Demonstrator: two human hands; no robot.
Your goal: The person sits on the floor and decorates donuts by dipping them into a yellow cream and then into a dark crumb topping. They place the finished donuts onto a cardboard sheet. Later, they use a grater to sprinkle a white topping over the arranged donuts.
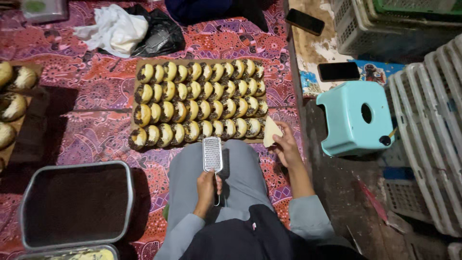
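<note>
My left hand (208, 185) grips the handle of a flat metal grater (212, 154), held upright over my grey-trousered knees. My right hand (286, 144) holds a pale yellow wedge of cheese (270, 132) at the right end of a board (136, 65). On the board lie four rows of several filled buns with dark chocolate sprinkles (199, 103). The grater's top edge reaches the near row of buns.
A metal tub of dark sprinkles (77, 204) sits at the left front, with more buns (13, 106) on another tray at the far left. A light-blue plastic stool (353, 118), two phones (338, 71), crates (428, 125), and white and black bags (125, 31) lie around the patterned cloth.
</note>
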